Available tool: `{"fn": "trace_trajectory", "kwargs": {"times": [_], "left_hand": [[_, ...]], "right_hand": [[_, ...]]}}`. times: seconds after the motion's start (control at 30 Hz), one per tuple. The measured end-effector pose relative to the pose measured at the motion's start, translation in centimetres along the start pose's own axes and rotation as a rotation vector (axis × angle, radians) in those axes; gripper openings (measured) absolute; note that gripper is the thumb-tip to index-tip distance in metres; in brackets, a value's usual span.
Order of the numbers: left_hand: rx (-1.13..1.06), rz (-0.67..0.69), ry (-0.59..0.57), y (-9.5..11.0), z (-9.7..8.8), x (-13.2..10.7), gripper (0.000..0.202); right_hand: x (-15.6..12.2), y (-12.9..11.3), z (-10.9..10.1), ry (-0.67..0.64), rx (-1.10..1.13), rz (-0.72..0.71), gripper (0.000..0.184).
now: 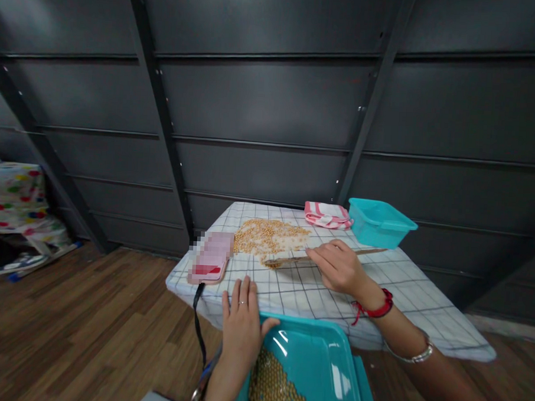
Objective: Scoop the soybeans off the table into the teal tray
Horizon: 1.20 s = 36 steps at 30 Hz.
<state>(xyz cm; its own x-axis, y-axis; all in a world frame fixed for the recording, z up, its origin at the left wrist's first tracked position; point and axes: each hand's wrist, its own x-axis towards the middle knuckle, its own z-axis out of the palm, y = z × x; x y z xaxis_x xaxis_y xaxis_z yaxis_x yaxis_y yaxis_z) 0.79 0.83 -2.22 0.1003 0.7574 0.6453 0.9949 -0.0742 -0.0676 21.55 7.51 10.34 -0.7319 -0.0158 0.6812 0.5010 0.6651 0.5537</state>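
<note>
Two hands (241, 329) (342, 267), one wooden utensil (292, 260)

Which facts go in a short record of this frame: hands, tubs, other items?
Right hand: grips a wooden utensil, its tip at loose beans
Left hand: fingers on the checked tablecloth, thumb by near teal tub
Near teal tub: more beans inside
Far teal tub: on the tablecloth, contents unclear
Beside far tub: folded pink-and-white cloth
Left of loose beans: pink phone
</note>
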Motion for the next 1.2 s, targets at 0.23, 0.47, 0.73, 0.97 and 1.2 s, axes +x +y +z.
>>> {"fn": "trace_trajectory", "kwargs": {"times": [0.23, 0.47, 0.73, 0.97, 1.2], "left_hand": [[0.007, -0.004, 0.006, 0.1, -0.2, 0.0, 0.083], [0.007, -0.002, 0.002, 0.1, -0.1, 0.0, 0.084], [-0.007, -0.014, -0.015, 0.1, 0.1, -0.1, 0.084], [-0.047, -0.027, -0.058, 0.1, 0.1, -0.1, 0.082], [-0.025, -0.023, -0.048, 0.2, -0.2, 0.0, 0.083]], "right_hand": [[0.2, -0.7, -1.4, -0.006, 0.037, -0.021, 0.029], [0.2, -1.3, -2.5, -0.020, 0.054, -0.031, 0.029], [0.1, -1.1, -2.5, -0.015, 0.023, -0.021, 0.030], [0.3, -0.8, -1.3, -0.038, -0.003, -0.009, 0.029], [0.3, -1.2, -2.3, -0.067, 0.031, -0.010, 0.032]]}}
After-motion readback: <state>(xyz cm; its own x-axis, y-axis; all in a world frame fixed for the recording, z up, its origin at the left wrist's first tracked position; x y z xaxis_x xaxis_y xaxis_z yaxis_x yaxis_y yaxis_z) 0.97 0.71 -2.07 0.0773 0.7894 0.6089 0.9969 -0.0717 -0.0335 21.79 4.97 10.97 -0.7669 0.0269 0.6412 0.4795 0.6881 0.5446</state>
